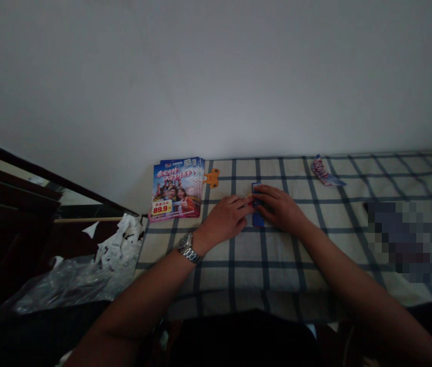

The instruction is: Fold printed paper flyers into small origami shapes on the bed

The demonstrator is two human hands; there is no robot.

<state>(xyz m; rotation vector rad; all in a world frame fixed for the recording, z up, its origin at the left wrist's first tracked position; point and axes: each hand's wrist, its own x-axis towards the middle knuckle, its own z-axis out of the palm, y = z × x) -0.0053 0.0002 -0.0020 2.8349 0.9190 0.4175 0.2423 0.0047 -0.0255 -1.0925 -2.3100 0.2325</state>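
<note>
A small blue folded paper (257,219) lies on the checked cloth (315,244), and both my hands press on it. My left hand (225,216), with a metal watch at the wrist, lies flat on its left side, fingers pointing right. My right hand (279,206) covers the paper's right part, fingers stretched toward the left and meeting the left hand's fingertips. Most of the paper is hidden under the fingers.
A stack of colourful flyers (177,188) lies at the cloth's far left corner, with a small orange paper shape (212,178) beside it. A folded paper piece (325,172) sits at the far right by the wall. Crumpled plastic and torn paper (97,260) lie left of the bed.
</note>
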